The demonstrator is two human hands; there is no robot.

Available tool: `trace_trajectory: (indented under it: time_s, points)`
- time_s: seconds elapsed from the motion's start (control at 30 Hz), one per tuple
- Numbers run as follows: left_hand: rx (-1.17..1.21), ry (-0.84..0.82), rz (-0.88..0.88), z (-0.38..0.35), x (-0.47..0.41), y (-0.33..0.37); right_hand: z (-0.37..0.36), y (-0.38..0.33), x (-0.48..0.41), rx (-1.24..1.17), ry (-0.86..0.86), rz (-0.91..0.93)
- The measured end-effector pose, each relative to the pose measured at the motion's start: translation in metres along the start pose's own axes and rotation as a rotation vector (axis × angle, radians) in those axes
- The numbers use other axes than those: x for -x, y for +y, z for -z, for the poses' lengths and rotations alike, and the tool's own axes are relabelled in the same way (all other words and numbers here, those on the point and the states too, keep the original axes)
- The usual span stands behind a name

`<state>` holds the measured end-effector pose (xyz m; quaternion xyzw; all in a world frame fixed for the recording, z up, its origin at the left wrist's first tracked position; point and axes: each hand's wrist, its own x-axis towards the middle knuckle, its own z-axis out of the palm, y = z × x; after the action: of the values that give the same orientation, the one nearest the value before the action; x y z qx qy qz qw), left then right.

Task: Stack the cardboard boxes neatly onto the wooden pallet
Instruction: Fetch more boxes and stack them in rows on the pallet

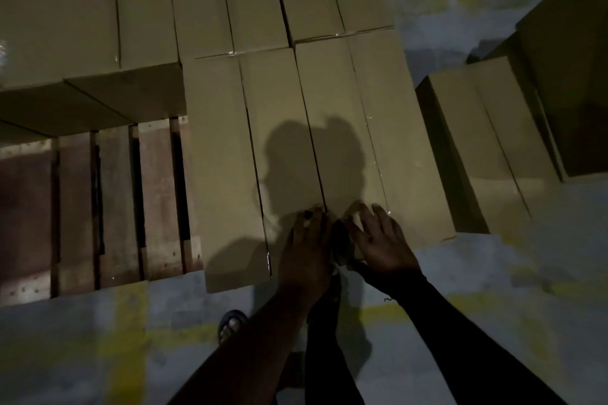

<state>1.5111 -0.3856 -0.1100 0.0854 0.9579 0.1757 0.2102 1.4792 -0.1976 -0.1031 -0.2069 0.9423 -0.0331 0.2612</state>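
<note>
Right hand [381, 240] spread flat on cardboard box [378, 102], left hand [307, 240] beside, grip unclear

Dim, yellowish light, soft and grainy throughout. A head-and-shoulders shadow [296, 148] falls on the boxes [223, 141] at centre, so the light sits behind the person, toward 6 o'clock. Tape [370, 117] gives small glints, and a brighter glare [2, 49] sits at 9 o'clock. Boxes at 3 o'clock sink into black. The left hand [306, 240] and right hand [381, 237] look slightly smeared.
</note>
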Motion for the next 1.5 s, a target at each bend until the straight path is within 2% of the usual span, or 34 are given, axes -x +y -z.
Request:
trace_trajectory:
  time_s: [0.27,0.57,0.77,0.87,1.0,1.33,1.5]
  points:
    - [-0.04,0.079,-0.031,-0.009,0.004,-0.001,-0.002,0.004,-0.002,0.012,-0.015,0.013]
    - [0.008,-0.022,-0.073,0.024,-0.002,-0.012,0.03,-0.014,-0.01,-0.101,0.054,-0.068]
    - [-0.025,0.05,-0.097,0.043,0.035,-0.046,0.044,-0.049,0.003,-0.185,0.091,-0.092]
    - [-0.01,0.095,-0.047,0.07,0.074,-0.048,0.07,-0.081,0.026,-0.214,0.038,-0.149]
    - [0.042,-0.018,0.117,0.124,0.12,-0.042,0.12,-0.119,0.06,-0.286,0.048,-0.212]
    - [0.132,0.104,0.05,0.238,0.218,-0.012,0.195,-0.216,0.168,-0.337,0.232,-0.196]
    - [0.137,0.141,-0.005,0.263,0.238,0.001,0.205,-0.226,0.199,-0.366,0.321,-0.225]
